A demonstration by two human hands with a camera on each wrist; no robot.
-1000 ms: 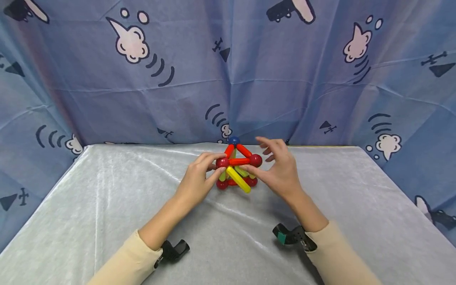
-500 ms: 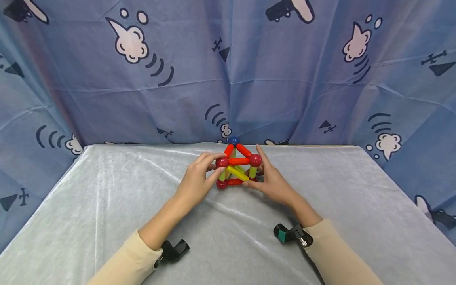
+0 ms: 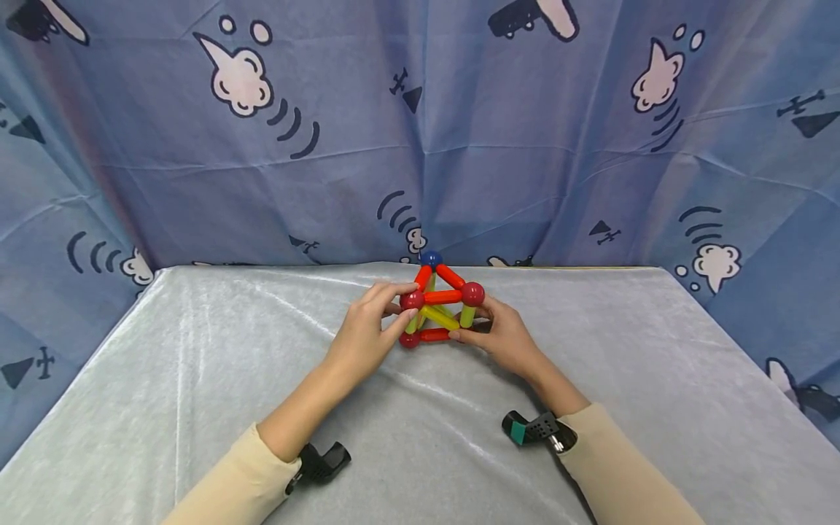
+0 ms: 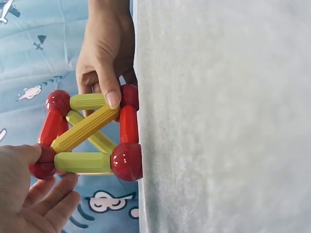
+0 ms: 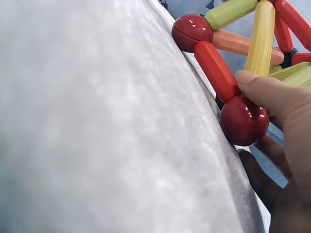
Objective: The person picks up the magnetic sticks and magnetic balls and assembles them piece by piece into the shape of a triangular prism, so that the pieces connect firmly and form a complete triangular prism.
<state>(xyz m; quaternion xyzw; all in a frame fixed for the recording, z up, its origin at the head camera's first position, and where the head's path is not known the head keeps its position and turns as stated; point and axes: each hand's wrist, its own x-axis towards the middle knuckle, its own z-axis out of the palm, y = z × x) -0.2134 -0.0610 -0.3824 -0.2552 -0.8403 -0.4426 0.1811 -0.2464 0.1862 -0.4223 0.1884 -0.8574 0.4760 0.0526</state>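
A rod-and-ball building toy stands on the cloth as a prism-like frame. Its upper left red ball (image 3: 412, 300) is held between the thumb and fingers of my left hand (image 3: 364, 328). A yellow rod (image 3: 440, 316) runs diagonally across the front face, from that ball down to the lower right red ball (image 5: 243, 121). My right hand (image 3: 508, 335) pinches this rod's lower end by that ball, its thumb (image 5: 257, 85) on the rod and its fingers behind. Red rods (image 3: 442, 297) join the top balls, a blue ball (image 3: 431, 260) at the back; yellow-green rods (image 4: 82, 162) form the uprights.
Grey-white cloth (image 3: 197, 408) covers the table. Behind it hangs a blue patterned curtain (image 3: 499, 146), close to the toy's back. Black wrist devices (image 3: 321, 463) sit at both cuffs.
My right hand has moved down to the yellow rod's lower end. That end has swung in from jutting forward to the lower right ball. My left hand keeps its hold.
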